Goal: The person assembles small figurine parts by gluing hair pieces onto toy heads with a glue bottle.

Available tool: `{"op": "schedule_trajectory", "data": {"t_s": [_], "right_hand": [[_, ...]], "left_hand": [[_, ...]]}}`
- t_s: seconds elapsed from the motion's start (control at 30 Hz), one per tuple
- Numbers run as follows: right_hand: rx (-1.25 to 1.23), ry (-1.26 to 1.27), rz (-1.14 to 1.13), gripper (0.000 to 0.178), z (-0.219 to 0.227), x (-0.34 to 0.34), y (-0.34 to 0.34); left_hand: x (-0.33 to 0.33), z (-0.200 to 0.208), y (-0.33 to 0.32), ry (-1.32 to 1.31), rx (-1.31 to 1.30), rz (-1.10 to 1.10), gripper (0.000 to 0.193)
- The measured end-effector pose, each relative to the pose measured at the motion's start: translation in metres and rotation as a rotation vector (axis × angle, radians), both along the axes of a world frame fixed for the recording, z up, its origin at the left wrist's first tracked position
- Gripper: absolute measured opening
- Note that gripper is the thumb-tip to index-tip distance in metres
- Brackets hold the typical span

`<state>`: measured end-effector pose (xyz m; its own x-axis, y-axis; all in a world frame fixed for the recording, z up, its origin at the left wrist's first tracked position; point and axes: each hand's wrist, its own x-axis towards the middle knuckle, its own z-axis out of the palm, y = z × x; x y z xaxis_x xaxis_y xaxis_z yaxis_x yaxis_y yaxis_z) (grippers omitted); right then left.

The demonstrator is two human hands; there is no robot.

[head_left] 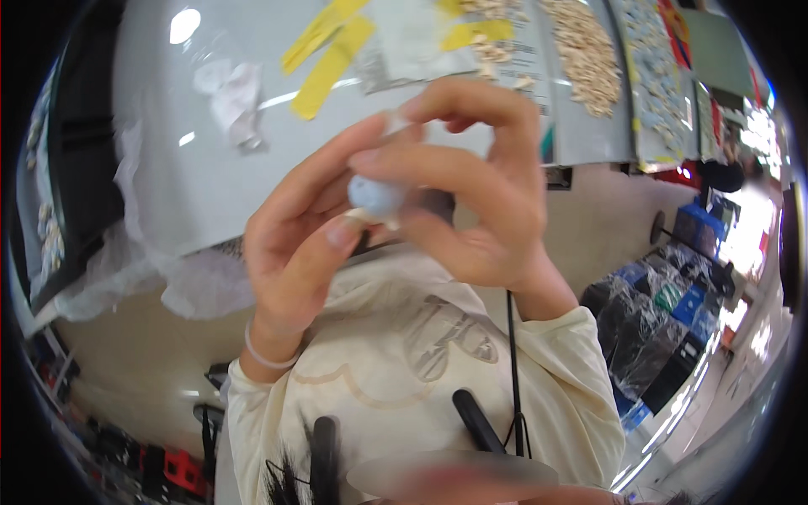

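Observation:
Both my hands meet in front of my chest around a small, light blue, rounded piece (374,196). My left hand (299,219) pinches it between thumb and fingers, with a pale ring on that wrist. On the other side, my right hand (480,172) curls over the piece, its thumb and index finger closed against it. A whitish bit shows at the piece's lower edge, by my left thumb. Motion blurs the right fingers, and part of the piece is hidden behind them.
Ahead lies a grey table (194,189) with yellow tape strips (332,76), a crumpled white tissue (236,101) and a clear plastic bag (412,42). Small beige pieces (585,55) and pale blue pieces (652,76) are heaped to the right. Wrapped dark crates (640,320) stand on the floor.

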<state>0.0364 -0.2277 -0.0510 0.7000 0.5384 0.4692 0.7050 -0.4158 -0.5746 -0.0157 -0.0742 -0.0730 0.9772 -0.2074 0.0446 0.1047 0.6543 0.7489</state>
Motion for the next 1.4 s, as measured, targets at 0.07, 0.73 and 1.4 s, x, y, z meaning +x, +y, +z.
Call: {"op": "schedule_trajectory", "data": {"t_s": [0.07, 0.73, 1.4], "right_hand": [[0.032, 0.053, -0.028, 0.037, -0.001, 0.003, -0.012], [-0.417, 0.052, -0.719, 0.023, -0.007, 0.137, -0.239], [-0.428, 0.149, -0.957, 0.044, -0.016, 0.147, -0.296]], "left_hand": [[-0.003, 0.005, -0.009, 0.032, 0.289, 0.256, 0.048], [0.014, -0.022, 0.016, -0.593, 1.347, 0.621, 0.028], [-0.001, 0.024, 0.033, -0.677, 1.502, 0.513, 0.028]]}}
